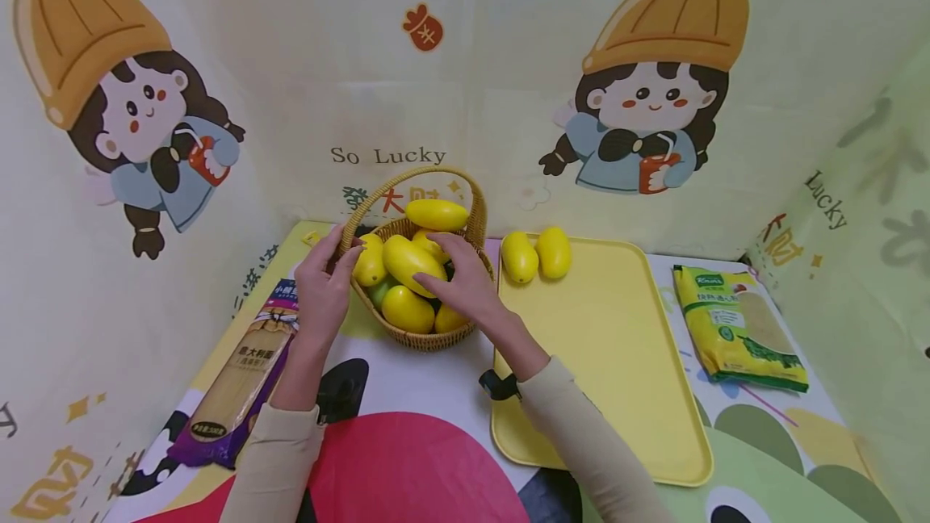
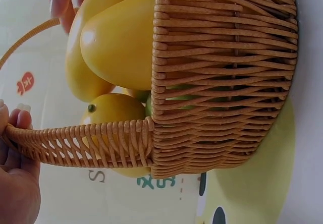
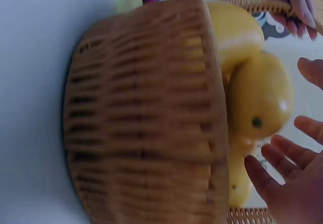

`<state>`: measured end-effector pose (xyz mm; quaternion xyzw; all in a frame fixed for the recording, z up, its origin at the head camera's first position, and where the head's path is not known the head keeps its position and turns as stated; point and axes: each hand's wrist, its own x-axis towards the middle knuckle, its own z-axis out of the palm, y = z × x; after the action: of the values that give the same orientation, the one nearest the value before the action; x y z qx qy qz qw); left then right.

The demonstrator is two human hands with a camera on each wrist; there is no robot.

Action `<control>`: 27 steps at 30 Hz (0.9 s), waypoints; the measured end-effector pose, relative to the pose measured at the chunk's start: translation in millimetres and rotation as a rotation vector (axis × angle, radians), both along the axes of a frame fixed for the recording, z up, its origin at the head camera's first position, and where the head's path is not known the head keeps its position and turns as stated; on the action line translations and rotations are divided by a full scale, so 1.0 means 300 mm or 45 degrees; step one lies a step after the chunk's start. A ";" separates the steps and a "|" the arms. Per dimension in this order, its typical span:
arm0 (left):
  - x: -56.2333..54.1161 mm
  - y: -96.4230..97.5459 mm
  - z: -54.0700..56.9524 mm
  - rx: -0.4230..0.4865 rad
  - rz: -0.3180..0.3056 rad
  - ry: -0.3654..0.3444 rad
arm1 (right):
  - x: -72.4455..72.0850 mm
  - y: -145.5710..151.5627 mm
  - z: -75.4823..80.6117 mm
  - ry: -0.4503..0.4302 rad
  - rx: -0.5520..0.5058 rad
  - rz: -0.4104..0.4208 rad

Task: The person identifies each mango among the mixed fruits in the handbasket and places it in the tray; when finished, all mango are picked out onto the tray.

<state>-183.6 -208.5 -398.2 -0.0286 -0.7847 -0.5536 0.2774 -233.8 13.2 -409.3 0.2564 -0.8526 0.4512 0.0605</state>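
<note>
A wicker basket [image 1: 417, 339] heaped with several yellow mangoes [image 1: 408, 263] stands near the back of the table, and a bit of a green fruit shows among them. My left hand [image 1: 324, 285] grips the basket's arched handle [image 2: 91, 135] on its left side; in the left wrist view the fingers pass behind the handle. Over the basket's right rim reaches my right hand [image 1: 468, 277]. Its fingers are spread above the mangoes, and in the right wrist view they look apart from the nearest mango [image 3: 262, 95].
Two mangoes [image 1: 536, 255] lie at the back left of a yellow tray [image 1: 603, 361], right of the basket. On the left is a pack of spaghetti [image 1: 243, 370]; a yellow-green Knorr bag [image 1: 737, 328] lies at the far right. A printed cloth wall [image 1: 501, 103] rises behind.
</note>
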 end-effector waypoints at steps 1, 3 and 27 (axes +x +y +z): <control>-0.001 0.000 0.001 0.000 0.002 -0.001 | 0.002 -0.014 0.000 0.004 0.011 -0.014; 0.000 0.002 0.003 -0.004 0.007 -0.003 | 0.004 -0.036 -0.003 0.006 0.022 -0.035; -0.004 0.005 -0.004 0.000 0.028 0.024 | 0.053 -0.102 -0.010 -0.012 0.157 -0.174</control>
<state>-184.8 -207.0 -399.4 -0.0251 -0.7823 -0.5503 0.2908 -217.9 -17.6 -412.3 0.1987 -0.8946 0.3938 0.0713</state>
